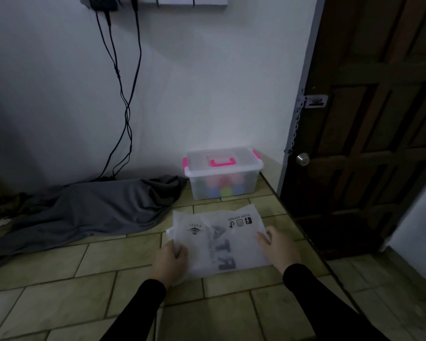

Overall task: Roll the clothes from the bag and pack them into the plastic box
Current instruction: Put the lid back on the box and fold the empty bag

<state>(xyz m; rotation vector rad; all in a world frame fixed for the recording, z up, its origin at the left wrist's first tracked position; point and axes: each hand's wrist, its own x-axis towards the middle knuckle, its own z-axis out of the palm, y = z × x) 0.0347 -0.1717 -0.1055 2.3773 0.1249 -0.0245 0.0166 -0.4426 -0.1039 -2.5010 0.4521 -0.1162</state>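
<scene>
On the floor, both hands, left hand [170,259] and right hand [277,247], are gripping the bag [221,238] edges, fingers curled, probably steadying it for opening.

White plastic bag [221,239], dark print, flat on tiled floor [59,279]; left hand [170,260] grips its left edge, right hand [277,247] its right edge. Clear plastic box [223,173], pink latches, lid on, coloured items inside, beyond bag against wall. Grey cloth [84,212] heaped left. Dark wooden door [367,119] right.
</scene>
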